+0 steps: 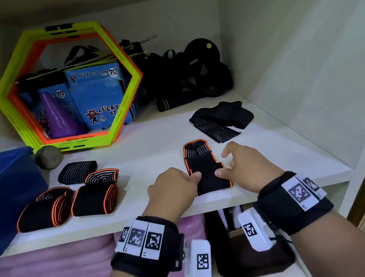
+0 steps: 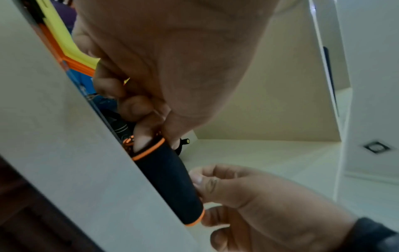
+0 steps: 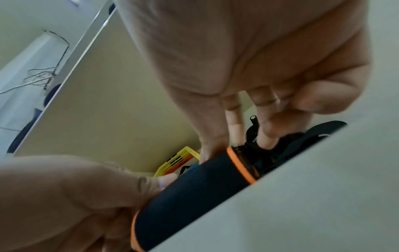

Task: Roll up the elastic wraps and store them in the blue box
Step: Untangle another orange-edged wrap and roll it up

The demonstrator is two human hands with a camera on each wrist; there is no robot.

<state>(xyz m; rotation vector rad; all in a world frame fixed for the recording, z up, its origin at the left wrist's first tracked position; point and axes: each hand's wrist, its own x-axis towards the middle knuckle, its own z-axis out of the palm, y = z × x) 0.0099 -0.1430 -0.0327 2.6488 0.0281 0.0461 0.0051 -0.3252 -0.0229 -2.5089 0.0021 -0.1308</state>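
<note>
Shelf (image 1: 154, 142) — both hands pinching wrap (image 1: 208, 177)

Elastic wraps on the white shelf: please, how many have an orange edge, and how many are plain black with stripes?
Orange-edged wraps: 3
Plain black striped wraps: 2
Total: 5

Black orange-edged wrap (image 1: 207, 172) lies partly rolled on the shelf, well right of the blue box (image 1: 0, 187)
</note>
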